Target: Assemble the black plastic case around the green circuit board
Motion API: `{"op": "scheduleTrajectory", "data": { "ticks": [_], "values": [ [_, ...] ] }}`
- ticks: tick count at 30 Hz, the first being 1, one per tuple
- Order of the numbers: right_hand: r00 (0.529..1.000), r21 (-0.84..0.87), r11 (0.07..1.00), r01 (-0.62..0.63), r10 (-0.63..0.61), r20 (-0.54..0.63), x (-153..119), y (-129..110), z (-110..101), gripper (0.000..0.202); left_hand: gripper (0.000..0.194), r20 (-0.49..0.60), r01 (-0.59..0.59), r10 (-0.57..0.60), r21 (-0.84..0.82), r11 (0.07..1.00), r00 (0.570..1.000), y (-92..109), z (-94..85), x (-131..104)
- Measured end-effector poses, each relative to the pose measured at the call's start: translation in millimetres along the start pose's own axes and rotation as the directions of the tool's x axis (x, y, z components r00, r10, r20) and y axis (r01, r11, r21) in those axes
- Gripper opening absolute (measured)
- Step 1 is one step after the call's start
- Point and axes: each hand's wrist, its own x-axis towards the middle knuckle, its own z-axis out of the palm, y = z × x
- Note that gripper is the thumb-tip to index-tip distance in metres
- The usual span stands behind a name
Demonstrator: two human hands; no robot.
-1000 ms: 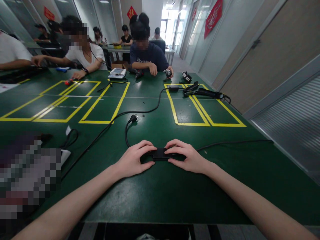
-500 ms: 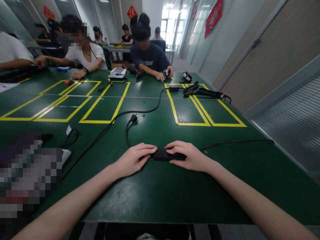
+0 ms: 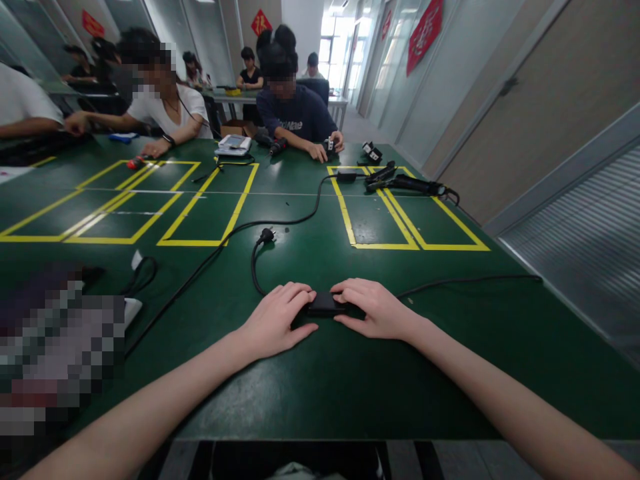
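A black power adapter (image 3: 324,305) lies on the green table in front of me, between my two hands. My left hand (image 3: 280,317) rests its fingertips at the adapter's left end, and its thumb stands apart from the near edge. My right hand (image 3: 375,310) is closed over the right end, fingers on top and thumb by the near side. From behind my left hand a short cord curves out to a black mains plug (image 3: 267,235). Another black cable (image 3: 470,281) runs from behind my right hand toward the table's right edge.
A long cable (image 3: 240,228) crosses the table to a small black box and dark tools (image 3: 410,183). Yellow tape (image 3: 240,203) marks rectangles. At the left lies a blurred-out pile (image 3: 65,347). Across the table, a person in a dark shirt (image 3: 295,113) handles a small part; others sit nearby.
My left thumb has spread away from the adapter's near edge, and the left hand has shifted slightly right. My right hand and the adapter stay almost in place.
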Motion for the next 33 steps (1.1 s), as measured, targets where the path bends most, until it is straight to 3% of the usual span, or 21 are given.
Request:
{"op": "scheduleTrajectory", "data": {
  "ticks": [5, 10, 16, 21, 25, 28, 31, 33],
  "values": [
    [0.997, 0.002, 0.997, -0.073, 0.073, 0.037, 5, -6, 2, 0.008, 0.025, 0.006, -0.052, 0.052, 0.072, 0.996, 0.999, -3, 4.7, 3],
    [0.998, -0.024, 1.0, -0.01, 0.012, 0.069, 5, -11, 0, 0.021, 0.024, 0.008, -0.09, 0.089, 0.051, 0.995, 0.996, -3, -1.6, 3],
    [1.0, -0.1, 0.995, -0.008, 0.008, -0.005, 2, -10, 1, 0.025, 0.035, -0.034, -0.076, 0.077, 0.005, 0.997, 0.996, -2, -1.8, 1],
    [0.999, -0.021, 0.999, 0.028, -0.029, -0.038, 1, -12, 5, 0.03, 0.035, -0.051, -0.098, 0.097, -0.009, 0.995, 0.994, -2, -0.5, 0],
    [0.987, -0.127, 0.989, 0.078, -0.095, -0.133, 0, -14, 5, 0.032, 0.044, -0.122, -0.111, 0.102, -0.067, 0.992, 0.987, 4, 0.5, 1],
    [0.975, -0.137, 0.986, 0.093, -0.118, -0.186, -1, -14, 4, 0.037, 0.036, -0.152, -0.144, 0.136, -0.042, 0.989, 0.979, 6, 3.0, 2],
    [0.985, -0.058, 0.997, 0.058, -0.067, -0.157, -2, -11, 3, 0.051, 0.036, -0.125, -0.156, 0.158, 0.031, 0.987, 0.979, 4, 5.6, 0],
    [0.996, 0.023, 0.999, -0.031, 0.033, -0.088, -2, -10, -1, 0.064, 0.036, -0.11, -0.163, 0.17, 0.069, 0.984, 0.979, 3, 6.6, -1]
  ]
}}
